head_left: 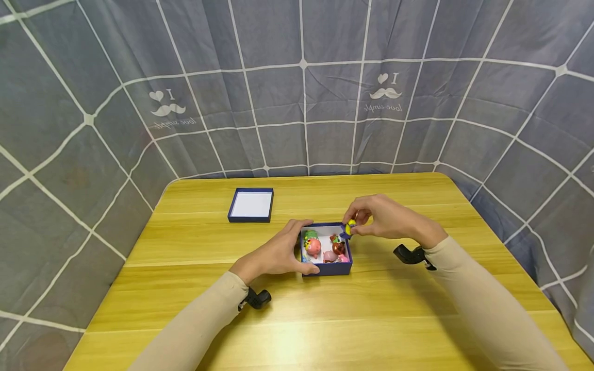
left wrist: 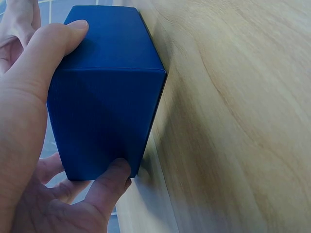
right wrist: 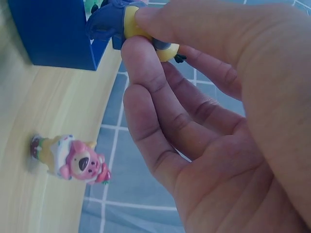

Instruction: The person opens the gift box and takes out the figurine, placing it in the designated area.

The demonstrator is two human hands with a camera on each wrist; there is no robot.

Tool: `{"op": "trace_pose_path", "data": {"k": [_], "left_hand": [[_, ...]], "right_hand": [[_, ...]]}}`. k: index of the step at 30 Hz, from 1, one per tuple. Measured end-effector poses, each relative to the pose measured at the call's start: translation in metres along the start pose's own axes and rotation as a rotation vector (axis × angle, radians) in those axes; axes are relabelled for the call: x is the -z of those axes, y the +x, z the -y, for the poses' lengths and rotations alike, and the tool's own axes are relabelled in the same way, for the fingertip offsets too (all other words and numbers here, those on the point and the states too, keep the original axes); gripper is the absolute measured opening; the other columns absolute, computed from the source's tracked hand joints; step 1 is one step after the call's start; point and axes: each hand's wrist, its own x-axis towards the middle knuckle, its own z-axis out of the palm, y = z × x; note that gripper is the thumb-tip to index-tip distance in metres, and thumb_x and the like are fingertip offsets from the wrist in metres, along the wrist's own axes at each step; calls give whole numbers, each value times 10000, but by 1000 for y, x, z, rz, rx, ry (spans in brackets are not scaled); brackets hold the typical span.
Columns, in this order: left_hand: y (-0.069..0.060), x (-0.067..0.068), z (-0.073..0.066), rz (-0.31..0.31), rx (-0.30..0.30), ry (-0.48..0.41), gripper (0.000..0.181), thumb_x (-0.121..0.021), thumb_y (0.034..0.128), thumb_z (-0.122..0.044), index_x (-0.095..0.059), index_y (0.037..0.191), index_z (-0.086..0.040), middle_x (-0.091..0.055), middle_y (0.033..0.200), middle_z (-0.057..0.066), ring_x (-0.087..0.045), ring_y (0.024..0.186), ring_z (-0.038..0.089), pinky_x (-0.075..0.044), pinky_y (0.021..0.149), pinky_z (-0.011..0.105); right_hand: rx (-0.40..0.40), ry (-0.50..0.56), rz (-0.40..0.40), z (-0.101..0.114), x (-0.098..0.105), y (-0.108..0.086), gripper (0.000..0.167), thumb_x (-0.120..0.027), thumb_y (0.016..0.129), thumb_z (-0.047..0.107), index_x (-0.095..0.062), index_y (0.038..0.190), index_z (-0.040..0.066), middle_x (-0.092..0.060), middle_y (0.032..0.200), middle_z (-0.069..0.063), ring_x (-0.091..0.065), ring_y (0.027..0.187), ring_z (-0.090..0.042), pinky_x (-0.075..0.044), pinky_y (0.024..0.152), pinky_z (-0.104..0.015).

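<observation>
My left hand (head_left: 276, 251) grips the near-left part of an open blue box (head_left: 327, 269), its thumb on the near wall. The left wrist view shows the thumb and fingers on opposite sides of the box (left wrist: 104, 116). Inside lie several toy figurines, among them a round pink figurine (head_left: 313, 247), a green one (head_left: 310, 235) and a brown one (head_left: 339, 248). At the box's far-right corner, my right hand (head_left: 385, 216) pinches a yellow-and-blue figurine (right wrist: 131, 22) between thumb and fingers. That figurine appears tilted, its blue end toward the box.
A shallow blue lid (head_left: 252, 204) with a white inside lies farther back and left on the wooden table (head_left: 195, 242). In the right wrist view a pink bear figurine (right wrist: 80, 160) stands on the table beyond my right hand. A grey checked curtain (head_left: 278, 98) surrounds the table.
</observation>
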Motion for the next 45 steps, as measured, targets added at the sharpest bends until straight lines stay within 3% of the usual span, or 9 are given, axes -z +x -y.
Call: {"op": "trace_pose_path", "data": {"k": [8,20,27,37,45], "left_hand": [[1,1,0,-4,-8,13,1261,-1002,916,-520,-259,1853,-117,-456,1732,164,-618,1467,313,-490,1342,561],[0,0,1,-2,-5,16,1263,-996,918,-536,-258,1854,-122,-454,1735,163,-610,1485,317,-494,1334,570],[0,0,1,0,-9,10,1264,-1001,915,-522,-256,1853,-118,-453,1733,162,-614,1463,303,-499,1331,557],[0,0,1,0,-5,11,1260,-1002,917,-514,-255,1851,-118,-450,1737,166,-616,1472,307,-490,1343,555],[1,-1,1,-1,-3,10,1251,-1002,919,-504,-259,1848,-116,-448,1740,172,-623,1459,309,-500,1331,556]], "right_hand": [[1,-15,-43,-10,3,-9,209,-900,1016,53,-861,1177,181,-842,1194,62,-762,902,-4,-689,968,-403],[-78,36,-37,-27,0,-21,221,-890,1016,27,-845,1190,157,-862,1177,-31,-788,911,-43,-699,980,-438],[-104,22,-65,-40,-3,-26,230,-896,1006,30,-854,1187,166,-852,1115,52,-780,924,-63,-679,908,-346],[-144,20,-78,-58,-3,-30,230,-894,1005,26,-854,1190,156,-853,1075,50,-774,919,-80,-669,871,-325],[-165,1,-90,-72,-4,-34,240,-884,1000,5,-853,1192,145,-855,1095,29,-771,913,-70,-695,982,-462]]}}
